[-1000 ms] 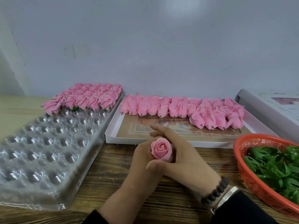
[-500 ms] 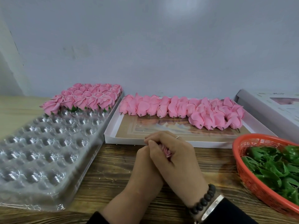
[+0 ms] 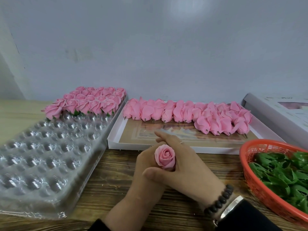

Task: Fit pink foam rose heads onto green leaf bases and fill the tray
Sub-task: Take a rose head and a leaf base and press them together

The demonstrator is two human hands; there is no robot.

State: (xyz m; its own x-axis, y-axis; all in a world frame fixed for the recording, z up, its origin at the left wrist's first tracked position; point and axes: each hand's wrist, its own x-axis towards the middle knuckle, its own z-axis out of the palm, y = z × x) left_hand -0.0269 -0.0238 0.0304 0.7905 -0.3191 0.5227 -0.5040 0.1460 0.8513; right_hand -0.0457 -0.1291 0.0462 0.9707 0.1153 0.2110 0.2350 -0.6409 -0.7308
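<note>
A pink foam rose head (image 3: 165, 156) stands upright between my two hands, above the wooden table. My left hand (image 3: 146, 172) holds it from below and from the left. My right hand (image 3: 186, 165) wraps round it from the right, thumb across the front under the bloom. Its base is hidden by my fingers. The clear plastic tray (image 3: 41, 157) lies at the left, with finished roses (image 3: 88, 101) filling its far rows. Loose rose heads (image 3: 191, 116) lie in a row in a white box lid (image 3: 166, 147). Green leaf bases (image 3: 283, 175) fill an orange basket (image 3: 246, 165) at the right.
A white cardboard box (image 3: 280, 112) sits at the far right against the grey wall. Bare wooden table (image 3: 115, 185) shows between the tray and my arms. The tray's near rows of cups hold nothing.
Half a second ago my right hand was cupped over the rose, hiding it. My right hand has drawn back and the bloom shows again between both hands.
</note>
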